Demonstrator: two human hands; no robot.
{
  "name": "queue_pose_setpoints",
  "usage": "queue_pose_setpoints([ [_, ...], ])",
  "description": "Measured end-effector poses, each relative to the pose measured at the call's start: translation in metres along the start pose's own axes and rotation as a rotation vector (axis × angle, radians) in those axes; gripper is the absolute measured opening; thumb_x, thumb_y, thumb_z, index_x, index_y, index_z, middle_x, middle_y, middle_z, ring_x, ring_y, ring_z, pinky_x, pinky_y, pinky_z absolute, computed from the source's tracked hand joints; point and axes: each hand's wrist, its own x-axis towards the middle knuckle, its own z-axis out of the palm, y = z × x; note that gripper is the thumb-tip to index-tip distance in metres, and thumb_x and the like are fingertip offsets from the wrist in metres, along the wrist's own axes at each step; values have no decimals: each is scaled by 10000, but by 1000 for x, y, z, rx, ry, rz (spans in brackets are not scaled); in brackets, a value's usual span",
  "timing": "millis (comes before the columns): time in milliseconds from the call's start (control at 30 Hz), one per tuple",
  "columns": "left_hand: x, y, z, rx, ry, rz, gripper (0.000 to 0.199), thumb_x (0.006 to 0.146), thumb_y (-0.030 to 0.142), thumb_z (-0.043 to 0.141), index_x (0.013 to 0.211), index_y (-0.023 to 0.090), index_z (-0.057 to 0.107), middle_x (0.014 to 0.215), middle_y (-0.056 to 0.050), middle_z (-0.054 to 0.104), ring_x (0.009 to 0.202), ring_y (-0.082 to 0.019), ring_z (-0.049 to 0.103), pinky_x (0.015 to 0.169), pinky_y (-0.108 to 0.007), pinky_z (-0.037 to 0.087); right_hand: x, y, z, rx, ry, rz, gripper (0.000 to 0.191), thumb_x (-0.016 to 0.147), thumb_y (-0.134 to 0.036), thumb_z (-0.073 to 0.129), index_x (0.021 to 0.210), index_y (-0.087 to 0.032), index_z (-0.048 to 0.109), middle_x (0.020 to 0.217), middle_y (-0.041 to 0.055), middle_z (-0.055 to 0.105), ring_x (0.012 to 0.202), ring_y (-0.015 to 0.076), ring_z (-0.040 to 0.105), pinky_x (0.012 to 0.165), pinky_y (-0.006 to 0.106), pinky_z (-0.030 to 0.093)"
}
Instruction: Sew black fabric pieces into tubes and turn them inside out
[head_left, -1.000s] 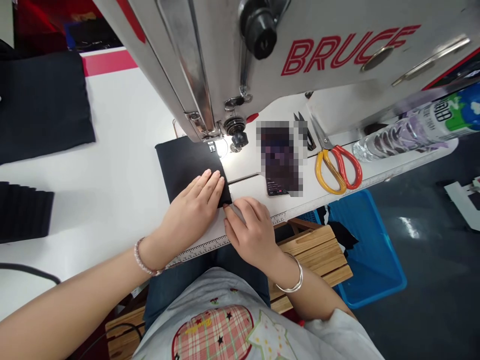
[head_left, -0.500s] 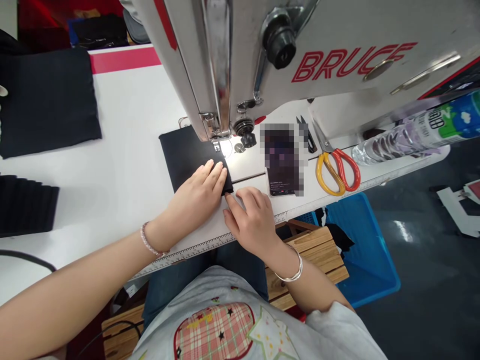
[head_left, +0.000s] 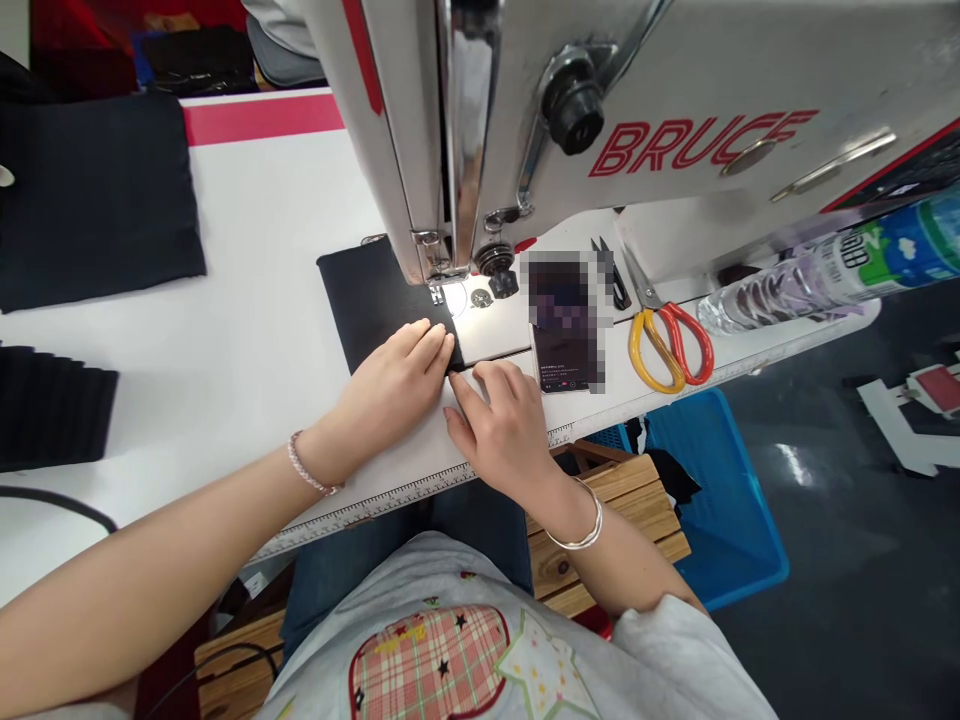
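Observation:
A folded black cloth (head_left: 375, 305) lies on the white table, its right edge under the presser foot of the sewing machine (head_left: 540, 190). My left hand (head_left: 405, 375) rests flat on the lower right part of the cloth, fingers stretched forward. Beside it, my right hand (head_left: 499, 415) touches the cloth's near right corner with the index fingertip; its thumb stands apart and the other fingers are bent. No object shows inside the right hand.
Right of the hands lie a partly blurred phone (head_left: 562, 350), black snips (head_left: 613, 275), scissors (head_left: 670, 340) and a plastic bottle (head_left: 810, 275). Black cloth (head_left: 97, 200) and a black stack (head_left: 56, 410) are at the left. A blue bin (head_left: 739, 510) stands below.
The cloth's near right corner and my right index fingertip have shifted slightly forward, away from the table's near edge. My left hand stays on the cloth. The view has shifted a little.

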Motion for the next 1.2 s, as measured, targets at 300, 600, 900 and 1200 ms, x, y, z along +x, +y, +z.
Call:
queue_pose_setpoints([
  [300, -5, -10, 3, -33, 56, 21, 310, 940, 64, 374, 1189, 6, 548, 1018, -181, 628, 1075, -288, 593, 849, -416, 600, 6, -1, -1, -1, -19, 3, 379, 973, -329, 451, 1243, -118, 613, 1093, 149, 595, 1053, 283, 467, 776, 393, 377],
  [600, -6, -11, 2, -19, 133, 59, 302, 917, 62, 429, 1189, -1, 544, 855, -121, 580, 975, -278, 594, 733, -383, 609, 14, -2, -2, -23, -48, 31, 388, 981, -364, 429, 1258, -142, 588, 1034, 131, 579, 950, 264, 445, 708, 376, 340],
  [900, -8, -13, 5, -159, 100, 7, 404, 917, 65, 382, 1296, 110, 515, 885, -97, 555, 1047, -277, 584, 862, -444, 593, 14, -1, -4, -28, -79, 45, 383, 989, -367, 412, 1265, -157, 573, 1039, 130, 572, 957, 269, 434, 704, 383, 336],
  [1200, -7, -10, 5, -116, 91, 36, 376, 919, 43, 386, 1270, 72, 517, 912, -101, 594, 1078, -266, 617, 945, -421, 581, 15, 1, -4, -31, -98, 39, 377, 983, -365, 431, 1256, -149, 574, 1026, 121, 568, 948, 264, 440, 707, 379, 337],
])
